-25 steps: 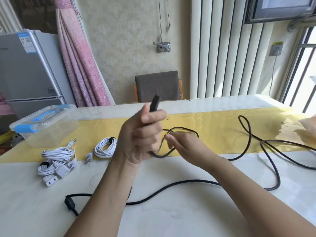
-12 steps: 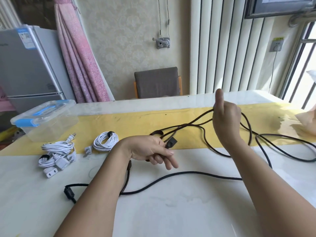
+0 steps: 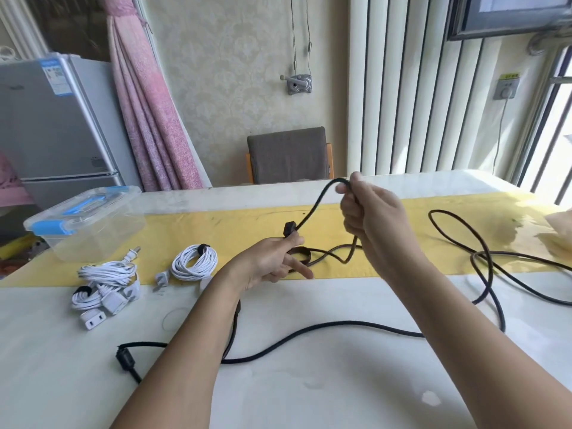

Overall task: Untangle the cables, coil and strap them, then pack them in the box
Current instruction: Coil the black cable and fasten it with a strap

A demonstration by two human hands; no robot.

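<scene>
Two hands work one black cable (image 3: 340,325) (its slack sprawls over the tabletop (image 3: 309,397) toward the right and near edges). The left hand (image 3: 266,264) pinches the plug end above the yellow runner (image 3: 216,224), forefinger sticking out; the raised right hand (image 3: 371,218) curls its fingers tight round a lifted stretch. A white coil (image 3: 195,263) and a white bundle (image 3: 105,283), both strapped, lie by the left edge near the clear box (image 3: 86,221).
</scene>
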